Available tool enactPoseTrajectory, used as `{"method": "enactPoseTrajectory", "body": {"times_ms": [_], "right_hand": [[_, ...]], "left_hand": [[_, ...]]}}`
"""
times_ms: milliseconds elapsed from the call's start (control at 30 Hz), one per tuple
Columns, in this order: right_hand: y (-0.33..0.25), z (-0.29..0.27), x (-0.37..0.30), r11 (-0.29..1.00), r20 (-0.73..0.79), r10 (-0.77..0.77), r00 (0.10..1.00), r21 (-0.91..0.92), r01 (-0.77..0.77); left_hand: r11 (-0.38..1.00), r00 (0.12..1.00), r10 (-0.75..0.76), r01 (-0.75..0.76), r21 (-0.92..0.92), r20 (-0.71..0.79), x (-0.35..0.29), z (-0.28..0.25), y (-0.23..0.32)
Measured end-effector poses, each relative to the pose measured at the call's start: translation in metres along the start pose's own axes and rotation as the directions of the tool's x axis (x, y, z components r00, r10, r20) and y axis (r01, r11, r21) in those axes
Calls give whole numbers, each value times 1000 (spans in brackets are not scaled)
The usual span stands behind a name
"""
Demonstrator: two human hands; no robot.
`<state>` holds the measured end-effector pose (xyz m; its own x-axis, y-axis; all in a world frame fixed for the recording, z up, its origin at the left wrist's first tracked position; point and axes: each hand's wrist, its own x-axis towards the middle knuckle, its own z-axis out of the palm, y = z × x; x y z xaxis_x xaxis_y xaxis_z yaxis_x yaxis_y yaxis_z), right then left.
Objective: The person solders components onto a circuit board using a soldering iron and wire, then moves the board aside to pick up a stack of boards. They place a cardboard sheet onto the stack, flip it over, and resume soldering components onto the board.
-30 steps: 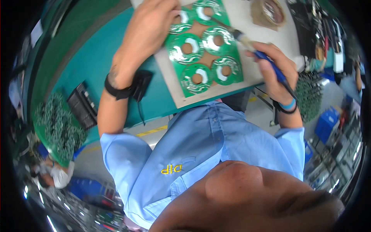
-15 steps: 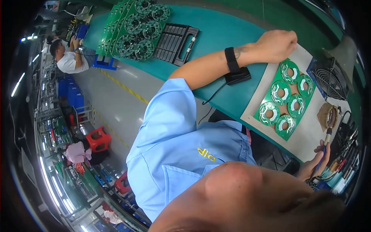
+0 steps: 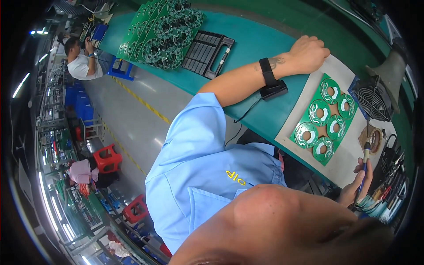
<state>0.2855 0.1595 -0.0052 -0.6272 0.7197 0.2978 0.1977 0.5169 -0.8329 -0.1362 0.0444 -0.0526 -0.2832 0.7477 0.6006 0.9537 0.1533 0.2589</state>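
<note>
A green circuit board panel [image 3: 320, 119] of several ring-shaped boards lies on a pale sheet [image 3: 287, 132] on the bench. My left hand [image 3: 309, 54], with a black strap [image 3: 267, 73] around the wrist, is closed just beyond the panel's far corner. Whatever its fingers hold, if anything, is hidden. At the right, my right hand [image 3: 358, 183] grips a soldering iron [image 3: 366, 154] with a blue handle and pale collar. Its thin tip points away from me, over the left part of a round brown dish [image 3: 376, 140].
A black fan with a round grille [image 3: 372, 98] stands behind the dish. Hand tools [image 3: 393, 176] crowd the right edge. Populated circuit board panels [image 3: 163, 37] and a black slotted tray [image 3: 204, 53] occupy the bench's left part. A co-worker [image 3: 79, 59] sits far left.
The iron's tip has swung left and away from the dish's middle, and the handle stands steeper in my right hand. My left hand, still closed, has shifted slightly left. The view has shifted a little.
</note>
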Motion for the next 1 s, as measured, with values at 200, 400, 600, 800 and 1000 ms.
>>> {"method": "enactPoseTrajectory", "body": {"times_ms": [200, 400, 600, 800, 1000], "right_hand": [[0, -6, 8, 999, 43, 36, 998, 20, -37], [-1, -17, 27, 998, 159, -57, 986, 14, 56], [-7, 0, 28, 999, 106, 8, 994, 48, -13], [-12, -8, 22, 999, 196, -38, 980, 28, 33], [-44, 18, 43, 998, 258, -57, 964, 11, 56]], "left_hand": [[981, 990, -122, 131, -145, 75, 7, -10, 12], [928, 972, -138, 194, -317, 192, 21, -26, 33], [881, 971, -38, 145, -451, 238, 25, -16, 47], [891, 977, 22, 78, -447, 213, 18, 0, 49], [948, 962, 32, 57, -313, 272, 18, -22, 42]]}}
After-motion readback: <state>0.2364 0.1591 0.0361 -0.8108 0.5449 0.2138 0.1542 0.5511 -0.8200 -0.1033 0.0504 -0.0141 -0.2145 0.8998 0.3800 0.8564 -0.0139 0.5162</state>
